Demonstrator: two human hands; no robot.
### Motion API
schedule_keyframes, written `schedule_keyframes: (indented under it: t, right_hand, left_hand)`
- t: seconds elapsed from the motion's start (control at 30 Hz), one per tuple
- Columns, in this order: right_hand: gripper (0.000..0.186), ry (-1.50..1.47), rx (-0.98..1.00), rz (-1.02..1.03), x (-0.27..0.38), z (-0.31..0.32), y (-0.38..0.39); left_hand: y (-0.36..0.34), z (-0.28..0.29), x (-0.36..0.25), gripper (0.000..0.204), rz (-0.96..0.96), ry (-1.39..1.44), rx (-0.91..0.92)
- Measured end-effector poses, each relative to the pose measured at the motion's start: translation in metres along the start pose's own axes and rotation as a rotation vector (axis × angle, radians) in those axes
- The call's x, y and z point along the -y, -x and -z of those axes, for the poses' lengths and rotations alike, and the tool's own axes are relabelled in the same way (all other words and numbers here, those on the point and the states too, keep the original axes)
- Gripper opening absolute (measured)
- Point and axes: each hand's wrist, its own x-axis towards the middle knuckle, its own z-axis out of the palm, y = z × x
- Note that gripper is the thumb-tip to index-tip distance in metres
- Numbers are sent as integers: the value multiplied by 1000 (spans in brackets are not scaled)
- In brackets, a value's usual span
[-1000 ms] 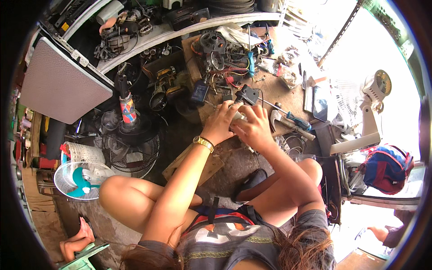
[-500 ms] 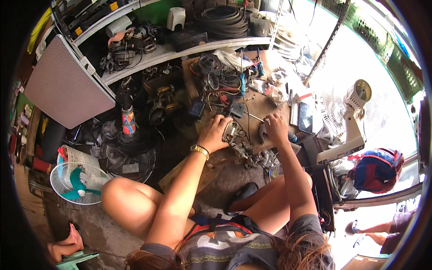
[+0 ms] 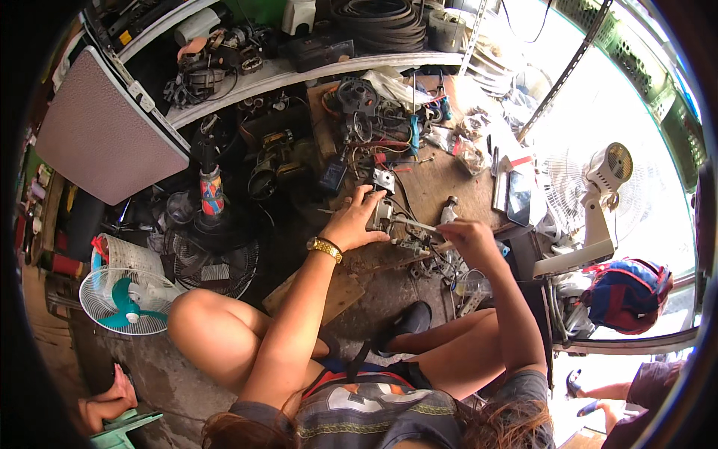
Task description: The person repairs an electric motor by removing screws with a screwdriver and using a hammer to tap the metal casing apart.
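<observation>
My left hand (image 3: 354, 224), a gold watch at its wrist, has its fingers curled round a small metal electric motor (image 3: 384, 215) at the near edge of the wooden worktable (image 3: 430, 179). My right hand (image 3: 471, 239) is closed on a screwdriver (image 3: 416, 223). Its pale shaft points left and its tip meets the motor's side; a bit of blue handle shows past the hand. Just beyond the left fingers lies a silvery metal part (image 3: 383, 180). A hammer (image 3: 449, 209) rests right of the motor. Metal parts and wires (image 3: 411, 245) sit below the shaft.
Motor housings (image 3: 356, 96), wires and a blue-handled screwdriver (image 3: 415, 135) crowd the table's far side. A phone (image 3: 519, 196) lies at its right. A white fan (image 3: 598, 191) stands farther right; a teal-bladed fan (image 3: 129, 301) is on the floor at left. Another person's legs (image 3: 609, 396) show lower right.
My right hand has moved slightly right and down, and the screwdriver's tip has come down from beyond the motor to its side. The motor has been turned in my left hand. The view has shifted slightly.
</observation>
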Motion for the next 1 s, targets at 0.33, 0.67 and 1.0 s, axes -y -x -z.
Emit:
schedule_keyframes:
  t: [0.33, 0.67, 1.0]
  right_hand:
    - [16, -15, 86, -7, -2, -15, 1]
    - [17, -9, 118, -51, -7, -20, 4]
    - [11, 135, 221, -83, -9, -17, -15]
  left_hand:
    - [-2, 2, 2, 90, -70, 35, 0]
    - [-3, 2, 1, 88, -54, -5, -8]
    - [-5, 1, 4, 88, -85, 35, -26]
